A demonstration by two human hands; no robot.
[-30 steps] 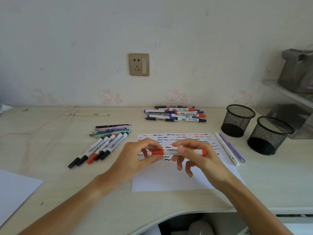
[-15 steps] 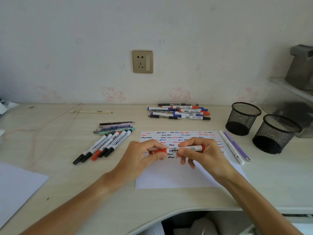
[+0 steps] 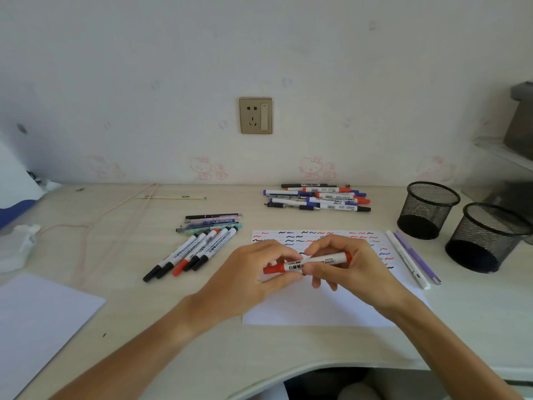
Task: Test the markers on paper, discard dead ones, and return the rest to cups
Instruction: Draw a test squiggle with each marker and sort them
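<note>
While both my hands meet over the test paper (image 3: 317, 307), I've got the red marker (image 3: 310, 263) held level just above its squiggle rows: left hand (image 3: 248, 278) pinching the red cap end between thumb and fingertips, right hand (image 3: 352, 269) curled round the white barrel. Toward the desk's (image 3: 144, 327) right edge stand two black mesh cups (image 3: 428, 209), with a white pen (image 3: 406, 261) and purple pen (image 3: 416, 259) along the paper's right edge. Markers sit in a pile (image 3: 317, 197) near the back edge, another bunch (image 3: 196, 249) left of the paper
</note>
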